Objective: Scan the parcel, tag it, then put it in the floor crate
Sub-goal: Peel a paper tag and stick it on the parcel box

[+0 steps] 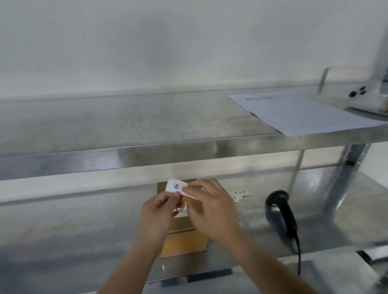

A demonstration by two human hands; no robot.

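Forearms reach in from the near edge of the metal shelf (78, 242); the left hand (158, 218) and the right hand (212, 208) meet above a brown cardboard parcel (184, 242), which lies flat on the shelf close to its near edge, about midway along it; part of the parcel is hidden under the hands. Both hands pinch a small white tag (176, 186) printed with black characters; the left grip is pressed on its lower edge between thumb and fingers, the right grip nips its right end, and the tag is held tilted just above the far end of the parcel. To the right of the parcel a black handheld scanner (282, 214) lies on the shelf, its cable running over the near edge; between scanner and parcel, further back, a few more small white tags (240, 195) lie scattered. On the upper shelf (141, 154), toward its right end, rests a white sheet of paper (297, 112); a white phone (372, 97) lies at its right corner.
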